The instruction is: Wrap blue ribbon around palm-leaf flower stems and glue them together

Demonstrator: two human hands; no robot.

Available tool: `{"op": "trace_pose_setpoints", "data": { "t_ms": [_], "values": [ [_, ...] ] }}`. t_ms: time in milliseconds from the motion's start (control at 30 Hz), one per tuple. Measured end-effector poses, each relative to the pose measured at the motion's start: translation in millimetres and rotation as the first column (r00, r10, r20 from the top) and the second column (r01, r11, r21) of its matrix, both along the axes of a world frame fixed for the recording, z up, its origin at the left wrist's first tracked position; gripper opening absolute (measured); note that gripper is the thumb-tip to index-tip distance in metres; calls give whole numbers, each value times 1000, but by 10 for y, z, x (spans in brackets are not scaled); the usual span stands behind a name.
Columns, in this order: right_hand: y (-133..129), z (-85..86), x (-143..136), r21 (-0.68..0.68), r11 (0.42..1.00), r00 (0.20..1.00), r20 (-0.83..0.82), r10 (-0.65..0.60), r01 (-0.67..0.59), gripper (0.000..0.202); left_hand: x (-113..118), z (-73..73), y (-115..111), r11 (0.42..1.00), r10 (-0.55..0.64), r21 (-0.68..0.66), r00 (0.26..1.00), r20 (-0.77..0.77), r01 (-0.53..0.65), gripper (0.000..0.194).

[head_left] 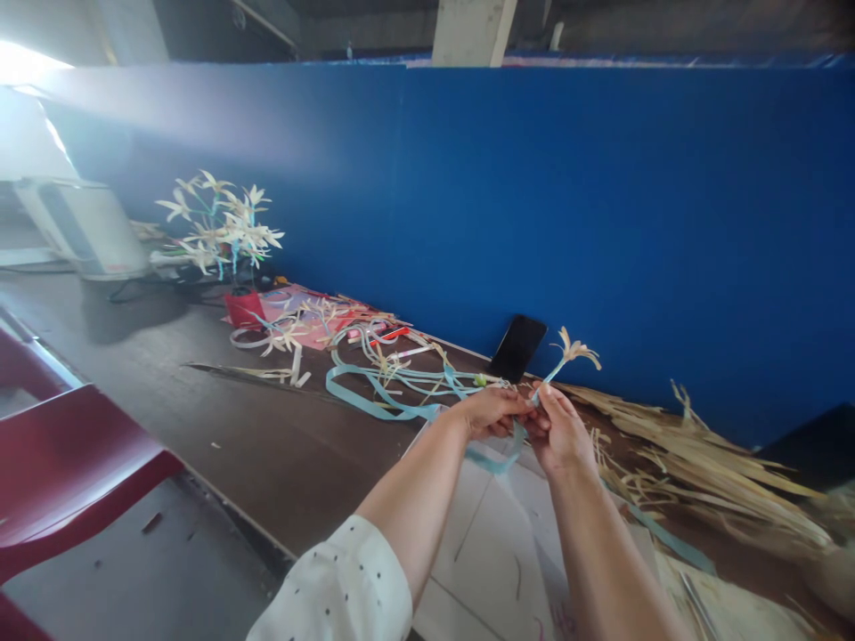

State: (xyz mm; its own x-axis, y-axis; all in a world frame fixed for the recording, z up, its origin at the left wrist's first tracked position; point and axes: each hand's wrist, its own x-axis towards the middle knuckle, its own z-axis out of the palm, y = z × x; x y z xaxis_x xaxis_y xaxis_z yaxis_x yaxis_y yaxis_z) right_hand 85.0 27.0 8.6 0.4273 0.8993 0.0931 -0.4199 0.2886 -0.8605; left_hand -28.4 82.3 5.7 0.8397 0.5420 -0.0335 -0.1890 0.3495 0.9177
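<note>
Between the fingers of my right hand point(556, 427) is the light-blue wrapped stem of a pale handmade flower point(574, 349), its petals pointing up and to the right. My left hand point(492, 411) meets it at the lower stem, fingers pinched on a light-blue ribbon point(498, 463) that loops down below both hands. More of this ribbon and several thin blue stems point(414, 378) lie to the left. A dark phone point(519, 347) leans against the blue wall just behind my hands.
Dried leaf strips point(695, 445) spread along the right. At the left, a red pot point(244, 310) holds several finished pale flowers point(231, 223), near a white appliance point(90, 227). Scraps and loose flowers cover a pink sheet point(321, 334). A red chair point(73, 463) stands at the table's near edge.
</note>
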Motion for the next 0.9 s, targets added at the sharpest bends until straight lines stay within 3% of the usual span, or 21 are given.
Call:
{"op": "trace_pose_setpoints", "data": {
  "t_ms": [100, 167, 267, 333, 567, 900],
  "values": [
    [-2, 16, 42, 8, 999, 998, 21, -54, 54, 30, 35, -22, 0, 999, 17, 39, 1000, -18, -16, 40],
    [-6, 30, 67, -7, 993, 992, 48, -119, 119, 32, 61, -26, -1, 987, 140, 81, 990, -17, -138, 39],
    [-8, 37, 85, -55, 979, 973, 136, -188, 197, 36, 88, -21, 4, 922, 363, 147, 932, 3, -360, 39],
    [-6, 29, 84, -84, 970, 954, 217, -206, 229, 38, 92, -18, 10, 892, 417, 181, 909, 18, -413, 40],
    [-7, -15, 110, -117, 945, 860, 460, -221, 305, 45, 68, -11, 11, 895, 344, 311, 939, -24, -320, 42],
    [-28, -10, 188, -188, 966, 918, 386, -93, 177, 38, 71, 7, -7, 860, 425, 366, 896, -127, -356, 41]
  ]
}}
